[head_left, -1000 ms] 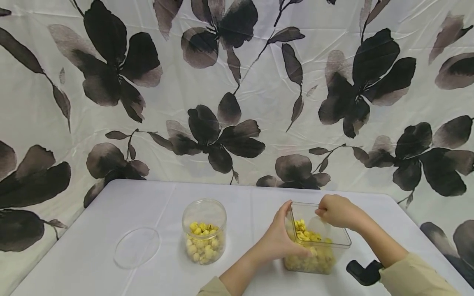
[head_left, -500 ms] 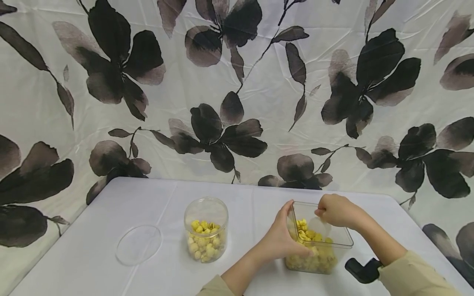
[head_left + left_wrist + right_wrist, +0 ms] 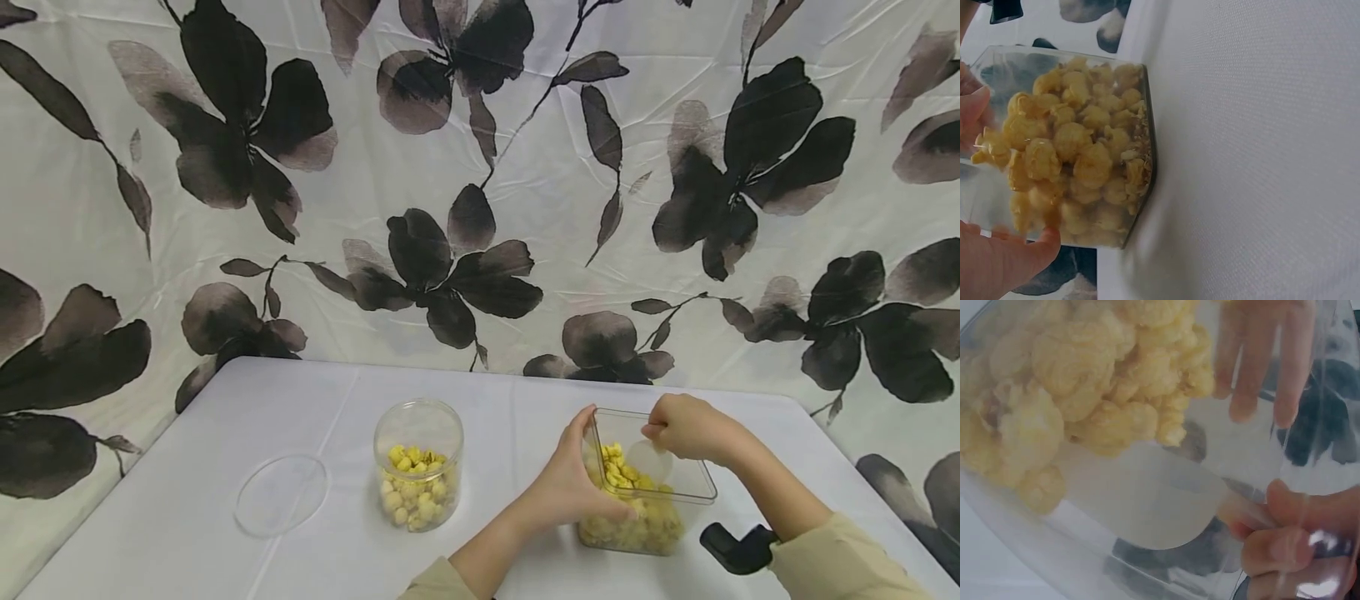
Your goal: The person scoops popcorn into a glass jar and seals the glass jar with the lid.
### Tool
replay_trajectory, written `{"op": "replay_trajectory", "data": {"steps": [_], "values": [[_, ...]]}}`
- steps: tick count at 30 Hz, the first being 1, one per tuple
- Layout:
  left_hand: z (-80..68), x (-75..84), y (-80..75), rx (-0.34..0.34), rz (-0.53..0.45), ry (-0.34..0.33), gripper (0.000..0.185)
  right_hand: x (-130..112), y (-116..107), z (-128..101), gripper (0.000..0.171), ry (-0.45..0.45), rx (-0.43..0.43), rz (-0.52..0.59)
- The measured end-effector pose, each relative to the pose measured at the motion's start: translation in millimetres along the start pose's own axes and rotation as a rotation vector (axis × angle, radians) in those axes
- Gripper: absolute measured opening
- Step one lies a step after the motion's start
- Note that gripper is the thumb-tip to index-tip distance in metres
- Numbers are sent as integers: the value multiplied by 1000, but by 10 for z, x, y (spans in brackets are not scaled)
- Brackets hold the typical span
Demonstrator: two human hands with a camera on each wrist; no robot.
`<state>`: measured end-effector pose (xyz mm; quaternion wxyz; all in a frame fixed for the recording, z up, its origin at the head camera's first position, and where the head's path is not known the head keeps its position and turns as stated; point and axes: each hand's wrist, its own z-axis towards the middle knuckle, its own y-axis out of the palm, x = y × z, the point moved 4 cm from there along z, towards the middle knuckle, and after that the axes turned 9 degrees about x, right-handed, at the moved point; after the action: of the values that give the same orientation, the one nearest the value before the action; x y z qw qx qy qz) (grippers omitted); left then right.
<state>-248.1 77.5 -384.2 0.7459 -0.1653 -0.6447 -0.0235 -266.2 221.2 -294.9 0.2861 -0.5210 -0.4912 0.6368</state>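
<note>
A clear square-rimmed container point(image 3: 678, 498) partly filled with yellow popcorn point(image 3: 624, 473) stands on the right side of the table, tilted in the left wrist view by that camera's angle. My left hand point(image 3: 572, 482) grips its left side, thumb along the near wall and fingers at the far corner. Above the opening, my right hand point(image 3: 692, 429) holds the thin handle of a translucent white scoop point(image 3: 1147, 497). In the right wrist view, seen through the clear wall, the scoop's broad blade lies inside the container, its front edge against the popcorn pile point(image 3: 1104, 381).
Left of the container stands a round clear jar point(image 3: 418, 423), about half filled with popcorn point(image 3: 415, 497). A clear round lid point(image 3: 281, 496) lies flat at the left on the white-covered table point(image 3: 330, 575). Behind hangs a floral cloth point(image 3: 315, 208). A black device point(image 3: 738, 550) sits by the right wrist.
The head view has shifted slightly. My right hand has edged a little to the right with the scoop; my left hand keeps the same grip on the container.
</note>
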Motion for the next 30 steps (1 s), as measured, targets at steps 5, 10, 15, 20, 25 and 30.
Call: {"op": "replay_trajectory", "data": {"steps": [5,10,15,20,25,30], "values": [[-5,-22,-13,15,-5,5,120,-12,22,2,29,-12,-13,37],[-4,-29,6,10,13,18,120,64,24,-64,30,14,-47,145],[-2,-8,11,-3,20,33,119,89,26,-95,33,20,-48,218],[-3,-2,0,-6,24,35,119,87,30,-91,34,26,-47,237],[-8,-4,-6,-2,25,23,120,127,29,-96,28,48,-60,287],[-4,7,-2,0,21,20,119,182,-11,-108,26,67,-69,323]]}}
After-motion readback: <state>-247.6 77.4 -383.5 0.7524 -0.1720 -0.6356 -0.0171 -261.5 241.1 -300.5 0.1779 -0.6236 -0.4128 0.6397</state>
